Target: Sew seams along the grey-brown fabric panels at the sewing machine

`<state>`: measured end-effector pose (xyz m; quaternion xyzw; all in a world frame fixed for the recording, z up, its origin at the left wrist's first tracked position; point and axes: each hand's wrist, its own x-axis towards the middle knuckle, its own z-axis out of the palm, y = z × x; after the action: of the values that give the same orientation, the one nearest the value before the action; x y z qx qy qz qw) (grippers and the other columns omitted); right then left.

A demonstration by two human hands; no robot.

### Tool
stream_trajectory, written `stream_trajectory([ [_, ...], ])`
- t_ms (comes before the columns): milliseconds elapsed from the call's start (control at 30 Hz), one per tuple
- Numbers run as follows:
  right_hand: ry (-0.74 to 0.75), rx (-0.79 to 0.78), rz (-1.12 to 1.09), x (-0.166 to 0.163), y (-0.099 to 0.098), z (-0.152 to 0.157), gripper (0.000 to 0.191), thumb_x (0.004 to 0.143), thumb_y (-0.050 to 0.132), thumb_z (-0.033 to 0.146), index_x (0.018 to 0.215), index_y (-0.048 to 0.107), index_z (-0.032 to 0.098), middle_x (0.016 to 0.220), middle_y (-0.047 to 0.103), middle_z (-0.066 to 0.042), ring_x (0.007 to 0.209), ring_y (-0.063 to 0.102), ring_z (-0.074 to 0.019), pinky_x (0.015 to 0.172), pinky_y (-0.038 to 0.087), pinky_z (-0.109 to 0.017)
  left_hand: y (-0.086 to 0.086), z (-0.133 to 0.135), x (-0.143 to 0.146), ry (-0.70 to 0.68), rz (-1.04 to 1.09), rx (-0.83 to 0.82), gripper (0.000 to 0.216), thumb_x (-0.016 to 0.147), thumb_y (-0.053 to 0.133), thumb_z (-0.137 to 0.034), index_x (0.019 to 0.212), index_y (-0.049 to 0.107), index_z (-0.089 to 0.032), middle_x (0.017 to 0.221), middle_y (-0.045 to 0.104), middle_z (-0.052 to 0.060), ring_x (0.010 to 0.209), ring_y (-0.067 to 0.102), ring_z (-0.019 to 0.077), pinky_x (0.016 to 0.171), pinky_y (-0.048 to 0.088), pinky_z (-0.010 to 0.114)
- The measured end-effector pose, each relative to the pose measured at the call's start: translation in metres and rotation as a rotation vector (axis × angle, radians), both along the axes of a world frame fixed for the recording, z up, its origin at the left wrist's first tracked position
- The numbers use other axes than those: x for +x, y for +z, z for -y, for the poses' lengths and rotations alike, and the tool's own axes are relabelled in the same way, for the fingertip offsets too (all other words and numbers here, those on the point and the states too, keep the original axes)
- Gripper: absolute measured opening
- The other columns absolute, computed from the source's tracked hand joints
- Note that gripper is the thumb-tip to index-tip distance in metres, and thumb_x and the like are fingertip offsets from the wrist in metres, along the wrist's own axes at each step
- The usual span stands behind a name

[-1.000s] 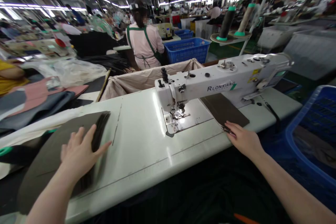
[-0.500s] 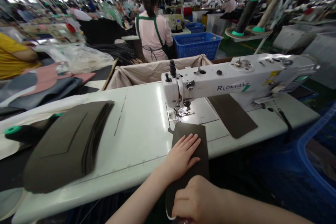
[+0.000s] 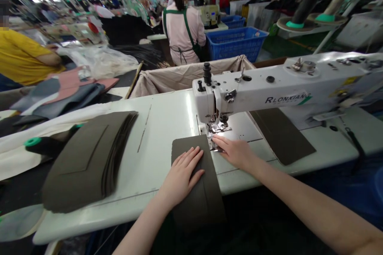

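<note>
Your left hand [image 3: 184, 173] lies flat, fingers straight and nearly together, thumb held out, pressing on a dark olive panel [image 3: 206, 199]. Your right hand [image 3: 235, 153] reaches in beside that panel's far right corner, its fingers extended low over the needle plate, just in front of the presser foot [image 3: 220, 128]; you can't tell from here whether they pinch anything. The panel under your left palm rests on the front part of the worktop [image 3: 158, 127] and hangs over its front edge.

Above your right hand stands the white sewing machine [image 3: 254, 93]. To its near side, partly beneath the arm, a second olive panel [image 3: 283, 137] lies with its near corner close to the front edge. Toward the worktop's left end sits a stack of olive pieces [image 3: 86, 163], with a black thread spool [image 3: 48, 146] lying beside it. Past the back edge are a beige cloth lining [image 3: 173, 79] and a co-worker [image 3: 187, 34].
</note>
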<state>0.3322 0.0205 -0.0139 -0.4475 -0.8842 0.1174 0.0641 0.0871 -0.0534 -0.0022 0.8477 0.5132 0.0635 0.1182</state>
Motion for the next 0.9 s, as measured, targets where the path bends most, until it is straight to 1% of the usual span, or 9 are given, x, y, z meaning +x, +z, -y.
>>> stream_trajectory([
  [133, -0.007, 0.009, -0.043, 0.004, -0.005, 0.003, 0.049, 0.092, 0.047, 0.030, 0.141, 0.041, 0.027, 0.148, 0.042, 0.000, 0.105, 0.063, -0.0241, 0.082, 0.051, -0.036, 0.007, -0.029, 0.012, -0.040, 0.018, 0.010, 0.052, 0.093, 0.046, -0.047, 0.141, 0.040, -0.027, 0.149, 0.039, 0.007, 0.135, 0.038, 0.0260, 0.109, 0.034, 0.046],
  [200, -0.017, 0.002, -0.057, 0.004, -0.005, 0.003, 0.048, 0.093, 0.046, 0.031, 0.141, 0.041, 0.027, 0.148, 0.042, -0.001, 0.105, 0.063, -0.0243, 0.083, 0.051, -0.037, 0.008, -0.039, 0.017, -0.044, 0.022, 0.029, 0.051, 0.090, 0.050, -0.049, 0.136, 0.046, -0.025, 0.149, 0.039, 0.008, 0.136, 0.036, 0.0278, 0.111, 0.030, 0.049],
  [267, -0.019, -0.007, -0.069, 0.003, -0.004, 0.002, 0.049, 0.092, 0.046, 0.031, 0.141, 0.041, 0.027, 0.148, 0.043, -0.001, 0.106, 0.062, -0.0244, 0.084, 0.050, -0.037, 0.006, -0.044, 0.020, -0.057, 0.031, 0.040, 0.051, 0.088, 0.053, -0.050, 0.132, 0.049, -0.023, 0.151, 0.036, 0.009, 0.139, 0.031, 0.0281, 0.115, 0.023, 0.050],
  [333, -0.016, -0.017, -0.079, 0.002, -0.003, 0.001, 0.049, 0.092, 0.046, 0.029, 0.141, 0.041, 0.027, 0.148, 0.043, -0.002, 0.108, 0.062, -0.0243, 0.085, 0.050, -0.036, 0.004, -0.046, 0.020, -0.071, 0.045, 0.032, 0.053, 0.088, 0.053, -0.049, 0.133, 0.047, -0.023, 0.153, 0.033, 0.009, 0.141, 0.027, 0.0268, 0.117, 0.018, 0.050],
  [500, -0.006, -0.038, -0.093, 0.002, -0.003, -0.001, 0.050, 0.091, 0.047, 0.028, 0.140, 0.042, 0.026, 0.147, 0.043, -0.004, 0.109, 0.061, -0.0235, 0.088, 0.050, -0.036, 0.002, -0.046, 0.018, -0.063, 0.052, -0.002, 0.067, 0.088, 0.053, -0.049, 0.147, 0.030, -0.025, 0.155, 0.029, 0.007, 0.143, 0.025, 0.0244, 0.119, 0.015, 0.048],
  [700, -0.011, -0.049, -0.091, 0.002, -0.005, -0.001, 0.052, 0.089, 0.048, 0.026, 0.141, 0.041, 0.026, 0.148, 0.042, -0.003, 0.109, 0.061, -0.0232, 0.088, 0.050, -0.036, 0.003, -0.048, 0.017, -0.051, 0.051, -0.025, 0.069, 0.087, 0.054, -0.050, 0.147, 0.030, -0.026, 0.155, 0.030, 0.006, 0.142, 0.026, 0.0258, 0.119, 0.011, 0.050],
  [900, -0.008, -0.043, -0.078, 0.001, -0.006, -0.001, 0.052, 0.089, 0.048, 0.026, 0.141, 0.041, 0.026, 0.148, 0.042, -0.002, 0.108, 0.061, -0.0233, 0.086, 0.050, -0.036, 0.004, -0.051, 0.015, -0.068, 0.059, -0.043, 0.068, 0.087, 0.053, -0.050, 0.147, 0.031, -0.026, 0.155, 0.030, 0.005, 0.143, 0.024, 0.0245, 0.120, 0.010, 0.050],
])
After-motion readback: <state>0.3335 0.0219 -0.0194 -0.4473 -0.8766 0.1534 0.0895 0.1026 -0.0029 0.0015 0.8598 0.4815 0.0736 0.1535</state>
